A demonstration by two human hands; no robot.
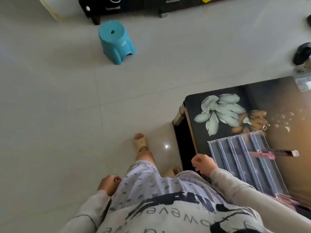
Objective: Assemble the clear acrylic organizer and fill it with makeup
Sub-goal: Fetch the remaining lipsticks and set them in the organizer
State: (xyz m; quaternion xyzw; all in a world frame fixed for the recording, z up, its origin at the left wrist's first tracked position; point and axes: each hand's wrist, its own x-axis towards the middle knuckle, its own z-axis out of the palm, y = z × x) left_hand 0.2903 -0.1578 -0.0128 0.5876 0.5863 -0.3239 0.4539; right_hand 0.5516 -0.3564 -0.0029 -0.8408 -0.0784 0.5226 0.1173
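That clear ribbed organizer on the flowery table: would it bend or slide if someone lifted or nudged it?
Probably stiff: the clear acrylic organizer keeps straight, even dividers. It likely slides easily, since the glossy table looks smooth. The pink tube lying across it might roll off if it tilts.

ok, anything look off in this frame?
A pink tube lies crosswise over the dividers of the organizer on the table, one end jutting past the side, not down in a slot. Nothing looks spilled or broken.
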